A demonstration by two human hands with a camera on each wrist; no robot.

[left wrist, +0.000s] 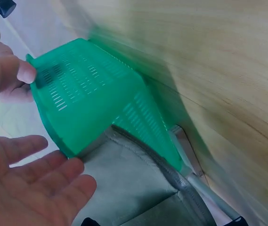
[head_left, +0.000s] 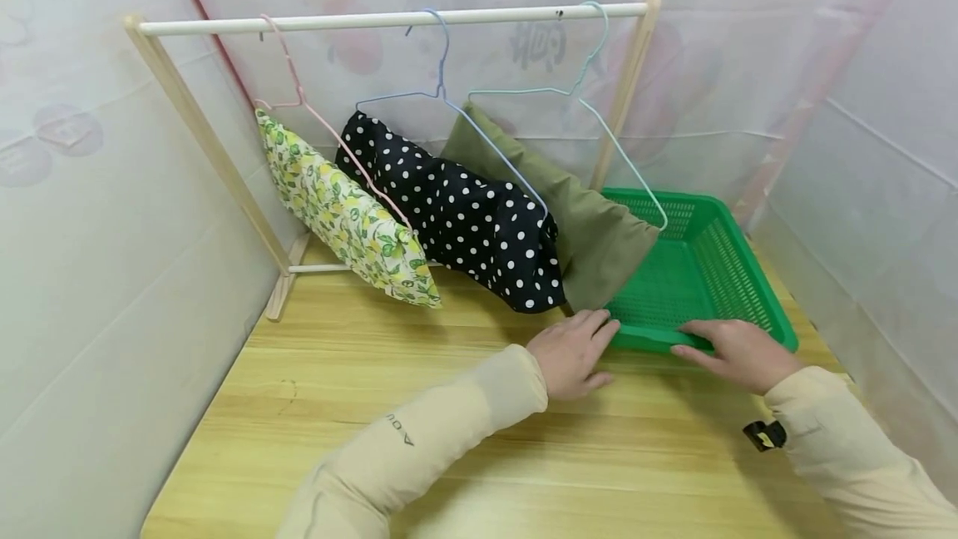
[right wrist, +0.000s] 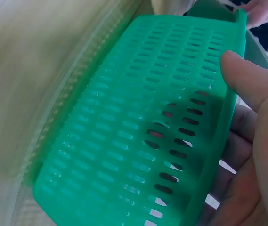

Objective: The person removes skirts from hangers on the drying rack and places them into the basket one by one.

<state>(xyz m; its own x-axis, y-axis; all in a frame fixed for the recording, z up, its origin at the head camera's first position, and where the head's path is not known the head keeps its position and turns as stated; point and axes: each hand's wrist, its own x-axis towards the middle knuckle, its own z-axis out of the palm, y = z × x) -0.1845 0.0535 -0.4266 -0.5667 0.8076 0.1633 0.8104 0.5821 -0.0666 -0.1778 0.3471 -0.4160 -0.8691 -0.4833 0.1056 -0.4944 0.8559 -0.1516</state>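
A green plastic basket (head_left: 748, 273) with slotted walls sits on the table at the right. My right hand (head_left: 741, 353) grips its near rim; in the right wrist view the thumb (right wrist: 247, 80) lies outside the wall and the fingers are behind it. At the basket's near left corner is my left hand (head_left: 570, 354), fingers extended. In the left wrist view its fingers (left wrist: 63, 176) are loosely spread by the rim and not curled round it. Just beyond hangs an olive cushion-like cloth piece (head_left: 599, 231) on a mint hanger (head_left: 629, 160), overlapping the basket's left side.
A rack with a white rail (head_left: 501, 17) and wooden legs (head_left: 213, 148) stands at the back. Also hanging there are a black polka-dot cloth piece (head_left: 464, 215) on a blue hanger (head_left: 441, 56) and a lemon-print one (head_left: 344, 210) on a pink hanger (head_left: 288, 65). Pale sheeting (head_left: 75, 273) encloses the table (head_left: 314, 406).
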